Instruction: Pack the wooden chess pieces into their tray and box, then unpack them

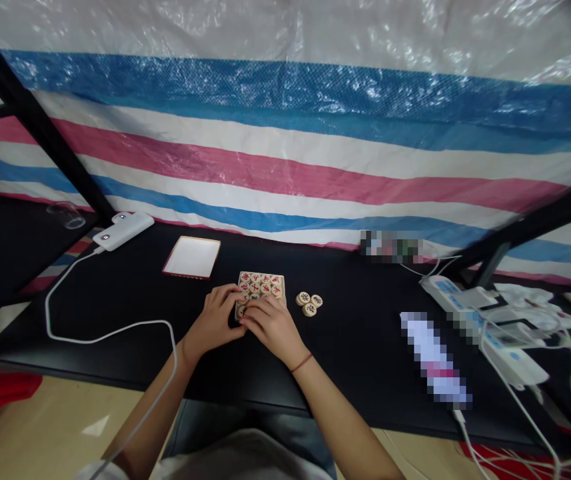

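A shallow box (284, 285) holds round Chinese chess pieces (265, 288) in rows, those in view at the back with red characters. My left hand (219, 319) is curved around the box's near left corner, fingers along its left side and thumb at the front. My right hand (271, 325) bends over the box's front part, its fingertips closed at a chess piece (242, 311) in the near left corner. My fingers hide much of the front rows. Just right of the box, several loose chess pieces (310, 309) with dark characters lie close together, some stacked.
The box lid (193, 257) lies with its white inside up, behind and left. A white charger (124, 231) trails a cable (110, 337) over my left forearm. At right are a blurred phone-like object (435, 360) and power strips (485, 333). A striped sheet (285, 167) hangs behind.
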`<state>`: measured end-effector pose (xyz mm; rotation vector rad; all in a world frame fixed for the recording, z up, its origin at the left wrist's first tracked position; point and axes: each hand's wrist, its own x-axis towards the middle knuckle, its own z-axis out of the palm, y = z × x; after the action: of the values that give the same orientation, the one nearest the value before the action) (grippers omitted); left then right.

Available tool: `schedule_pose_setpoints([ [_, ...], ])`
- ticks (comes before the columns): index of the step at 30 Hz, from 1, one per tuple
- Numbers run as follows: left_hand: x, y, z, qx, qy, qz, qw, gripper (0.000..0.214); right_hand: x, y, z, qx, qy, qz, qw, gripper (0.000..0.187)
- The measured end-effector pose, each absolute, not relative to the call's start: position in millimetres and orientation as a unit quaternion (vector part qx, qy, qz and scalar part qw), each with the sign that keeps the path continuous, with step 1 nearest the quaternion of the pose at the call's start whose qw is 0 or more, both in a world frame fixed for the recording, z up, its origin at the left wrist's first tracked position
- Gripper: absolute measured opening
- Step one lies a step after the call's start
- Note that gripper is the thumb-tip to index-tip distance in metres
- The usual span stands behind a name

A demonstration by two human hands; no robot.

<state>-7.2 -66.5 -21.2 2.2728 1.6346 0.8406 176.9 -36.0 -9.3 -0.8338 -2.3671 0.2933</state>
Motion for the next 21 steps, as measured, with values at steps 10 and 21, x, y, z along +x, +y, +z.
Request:
schedule_pose_setpoints([
  [10,-6,-68,-17,0.775,0.548,0.301,0.095,0.025,215,-14,1,-0.437,-0.791,0.116,0.412,0.02],
  [21,12,-57,-11,0.758,0.543,0.359,0.033,0.017,252,-5,-17,-0.52,-0.807,0.104,0.261,0.021],
])
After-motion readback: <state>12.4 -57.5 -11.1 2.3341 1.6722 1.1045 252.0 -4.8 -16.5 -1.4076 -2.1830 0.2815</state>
